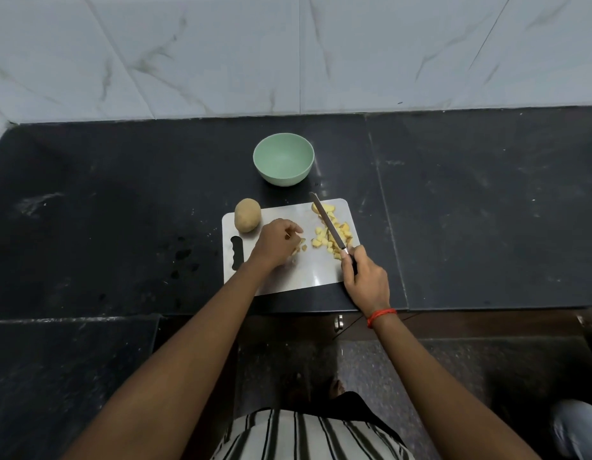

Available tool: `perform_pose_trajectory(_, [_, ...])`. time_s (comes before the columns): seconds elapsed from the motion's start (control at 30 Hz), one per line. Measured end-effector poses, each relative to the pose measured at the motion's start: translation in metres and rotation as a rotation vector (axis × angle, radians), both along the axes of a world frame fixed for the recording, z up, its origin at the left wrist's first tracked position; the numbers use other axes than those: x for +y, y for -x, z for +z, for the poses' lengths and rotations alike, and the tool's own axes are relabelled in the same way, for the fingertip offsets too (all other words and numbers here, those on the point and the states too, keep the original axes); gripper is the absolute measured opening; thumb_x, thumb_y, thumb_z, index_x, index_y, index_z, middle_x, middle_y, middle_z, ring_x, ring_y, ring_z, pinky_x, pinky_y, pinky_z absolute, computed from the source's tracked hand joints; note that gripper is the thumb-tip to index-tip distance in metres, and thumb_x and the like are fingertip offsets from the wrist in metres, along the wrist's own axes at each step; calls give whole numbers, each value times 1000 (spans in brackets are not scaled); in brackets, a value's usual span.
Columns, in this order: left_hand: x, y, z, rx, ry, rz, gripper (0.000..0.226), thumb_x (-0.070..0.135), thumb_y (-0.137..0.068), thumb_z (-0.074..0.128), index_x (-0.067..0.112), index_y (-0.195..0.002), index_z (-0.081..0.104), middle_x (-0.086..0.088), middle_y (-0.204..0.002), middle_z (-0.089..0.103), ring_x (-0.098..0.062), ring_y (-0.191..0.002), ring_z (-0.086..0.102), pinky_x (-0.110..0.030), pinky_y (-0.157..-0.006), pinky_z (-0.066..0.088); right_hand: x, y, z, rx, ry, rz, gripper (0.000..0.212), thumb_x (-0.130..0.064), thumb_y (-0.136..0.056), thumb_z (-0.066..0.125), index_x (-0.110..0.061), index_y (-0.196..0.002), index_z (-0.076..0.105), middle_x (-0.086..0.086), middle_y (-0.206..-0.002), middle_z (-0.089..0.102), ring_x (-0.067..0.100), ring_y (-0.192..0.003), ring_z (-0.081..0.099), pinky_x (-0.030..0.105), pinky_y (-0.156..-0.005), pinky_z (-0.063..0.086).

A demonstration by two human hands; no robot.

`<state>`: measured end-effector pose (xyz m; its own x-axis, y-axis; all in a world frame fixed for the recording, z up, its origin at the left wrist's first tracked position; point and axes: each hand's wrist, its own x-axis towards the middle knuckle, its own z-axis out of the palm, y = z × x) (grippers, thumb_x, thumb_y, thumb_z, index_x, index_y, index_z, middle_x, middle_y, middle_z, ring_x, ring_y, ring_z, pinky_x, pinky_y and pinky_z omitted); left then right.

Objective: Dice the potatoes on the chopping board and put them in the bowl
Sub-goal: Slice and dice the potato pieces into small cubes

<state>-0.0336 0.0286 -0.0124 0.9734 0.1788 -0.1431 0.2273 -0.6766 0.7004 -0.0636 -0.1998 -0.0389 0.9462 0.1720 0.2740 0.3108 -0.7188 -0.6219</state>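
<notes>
My L hand (pixel 276 242) is resting knuckles-up on the middle of the white chopping board (pixel 288 273), fingers curling down over a few small potato bits (pixel 301 248). They're touching the bits, but I can't tell if they're actually pinching any. My R hand (pixel 366 280) is gripping the knife (pixel 328 224) by its dark handle at the board's near-right edge, w/ the index finger lying along the top toward the blade. The blade is pointing away from me and a bit left, lying across the main pile of diced potato (pixel 334 234). That pile is spreading over the board's right half, yellow cubes on both sides of the blade, and the tip is reaching just past the far edge. One whole unpeeled potato (pixel 247 215) is sitting at the board's far-left corner, partly hanging off it, just beside my L knuckles but not touching them. The board's black handle cutout (pixel 236 253) is showing at the left end, next to my L wrist. The pale green bowl (pixel 283 159) is standing on the black stone counter (pixel 122 210) just beyond the board, near the knife tip but apart from it, and only its own green bottom is showing. So the knife and the pile are lying btwn my R hand and the bowl. Dark wet spots (pixel 183 254) are dotting the counter left of the board. A marbled tile wall (pixel 221 54) is rising behind the counter. A red thread (pixel 381 316) is circling my R wrist, and my striped shirt (pixel 304 436) is showing at the bottom.
</notes>
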Motion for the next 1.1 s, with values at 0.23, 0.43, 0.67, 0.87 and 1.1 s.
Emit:
perform_pose_trajectory(0.23, [6,15,0,1,304,97,28,6,-91,70,25,-112,71,7,-108,70,-16,-80,73,-40,-77,63,0,0,-1,-6,3,-1,10,-24,-103,53,-18,-95,50,1,-65,60,21,-48,55,26,-45,33])
perform_pose_trajectory(0.43, [18,31,6,-29,160,-49,48,12,-87,78,33,-128,65,16,-122,61,-4,-78,67,-21,-66,56,0,0,-1,-3,-10,3,10,-24,-103,54,-18,-95,50,1,-64,59,19,-48,54,23,-44,28])
perform_pose_trajectory(0.67, [19,42,-9,-8,62,-80,76,21,-72,92,17,-140,57,4,-119,53,-12,-92,59,-25,-82,57,-1,0,1,63,-85,-17,13,-26,-104,51,-20,-94,46,-3,-64,58,15,-51,53,27,-46,32])
perform_pose_trajectory(0.87, [3,25,-11,-51,101,-61,62,19,-74,91,13,-130,66,4,-114,57,-11,-88,61,-18,-81,55,-9,-6,10,174,-473,-90,21,-30,-105,51,-15,-89,48,-4,-72,61,4,-62,56,23,-54,44])
perform_pose_trajectory(1.1, [-25,-4,-9,-83,98,-87,53,11,-78,87,10,-127,68,0,-112,59,-10,-84,63,-11,-76,53,-13,-12,7,229,-531,-115,23,-37,-104,52,-22,-87,47,15,-68,56,34,-64,56,48,-57,48])
